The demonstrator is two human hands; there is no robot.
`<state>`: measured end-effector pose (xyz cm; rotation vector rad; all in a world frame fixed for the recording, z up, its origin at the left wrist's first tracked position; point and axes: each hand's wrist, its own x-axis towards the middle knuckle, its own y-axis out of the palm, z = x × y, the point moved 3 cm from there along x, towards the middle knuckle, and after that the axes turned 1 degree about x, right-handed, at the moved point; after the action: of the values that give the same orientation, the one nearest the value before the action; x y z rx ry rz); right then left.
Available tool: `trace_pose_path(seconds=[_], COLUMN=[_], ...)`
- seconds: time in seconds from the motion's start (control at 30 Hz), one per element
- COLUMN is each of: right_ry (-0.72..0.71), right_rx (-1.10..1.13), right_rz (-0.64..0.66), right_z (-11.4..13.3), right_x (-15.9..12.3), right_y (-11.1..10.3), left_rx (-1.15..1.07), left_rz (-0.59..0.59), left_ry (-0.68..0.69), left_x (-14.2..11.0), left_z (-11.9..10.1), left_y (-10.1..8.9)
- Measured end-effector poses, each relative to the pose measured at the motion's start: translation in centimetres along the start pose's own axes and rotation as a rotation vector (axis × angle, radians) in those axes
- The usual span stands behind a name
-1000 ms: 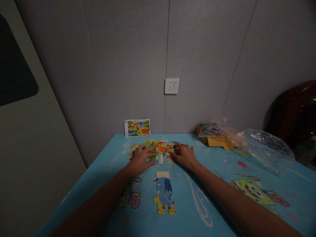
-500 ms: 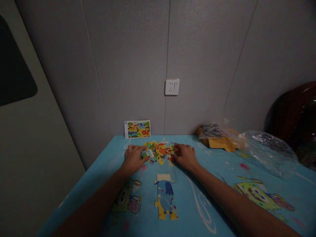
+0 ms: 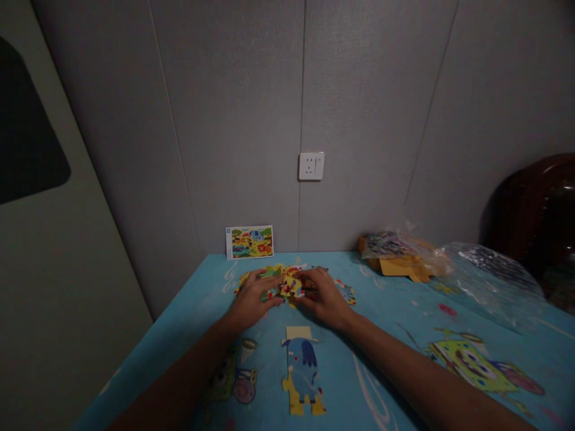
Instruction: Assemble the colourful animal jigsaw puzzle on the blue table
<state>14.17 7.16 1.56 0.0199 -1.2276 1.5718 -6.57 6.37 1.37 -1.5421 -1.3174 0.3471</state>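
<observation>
Both hands are in among the puzzle pieces now, right at the far end of the blue-covered table [image 3: 188, 317]! The left hand [image 3: 251, 300] comes in from one side, fingers spread and curved over the edge of the heap, thumb nearest its owner. Opposite it, the right hand [image 3: 327, 300] arches over the other side, fingertips and thumb bent towards the middle. Between them sits the colourful pile of puzzle pieces [image 3: 290, 285], mostly yellow with touches of red and green, and the fingertips of both hands are right up against it. Is either one gripping a piece? From here I can't tell; it's too small and dim. Just beyond the right hand's outer side lies a blue-and-yellow piece [image 3: 347, 292]. Nearer, between the two forearms and well apart from the heap, a blue elephant section [image 3: 302, 368] lies flat, head away from the person, feet towards them. Behind the pile, a picture card [image 3: 251, 242] leans against the grey wall [image 3: 233, 131], below and left of a white socket [image 3: 311, 166]. Over to the right: orange packaging [image 3: 402, 267], with crumpled clear plastic [image 3: 489, 287] beside it.
</observation>
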Motion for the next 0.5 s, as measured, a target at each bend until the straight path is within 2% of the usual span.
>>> trace_pose_path(seconds=[0.2, 0.33, 0.5], right_ry=[0.009, 0.041, 0.246], right_rx=[0.04, -0.101, -0.35], right_rz=[0.034, 0.074, 0.059], right_z=[-0.5, -0.7, -2.3], right_x=[-0.2, 0.1, 0.3], right_y=[0.5, 0.4, -0.9], left_rx=[0.002, 0.055, 0.138], left_rz=[-0.045, -0.101, -0.137], left_ry=[0.067, 0.08, -0.003], left_x=[0.2, 0.4, 0.5], left_z=[-0.2, 0.2, 1.3], left_y=[-0.1, -0.6, -1.4])
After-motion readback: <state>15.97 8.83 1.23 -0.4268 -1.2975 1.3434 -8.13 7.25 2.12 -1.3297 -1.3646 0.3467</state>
